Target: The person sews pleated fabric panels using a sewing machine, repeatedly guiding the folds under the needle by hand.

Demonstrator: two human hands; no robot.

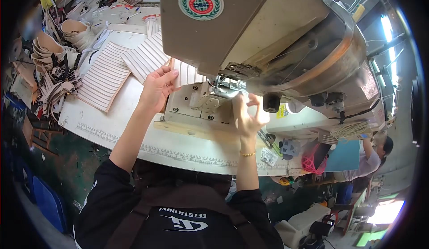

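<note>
My left hand (160, 86) pinches the edge of a pale striped panel (185, 72) that lies on the sewing machine bed, left of the needle. Bright light washes out the fingertips of my right hand (251, 118). Its fingers are bent together just right of the presser foot (217, 89), and what they hold, if anything, I cannot make out. Above both hands hangs the grey head of the sewing machine (223, 21). More striped panels (105, 77) lie overlapping on the table to the left.
A ruler strip (178, 155) runs along the table's curved front edge. Bundles of curved pale pieces (49, 52) crowd the far left. Scissors (268, 141) and a small plastic bag (269, 157) lie at right. Beyond, a person (368, 159) is beside a blue sheet (343, 155).
</note>
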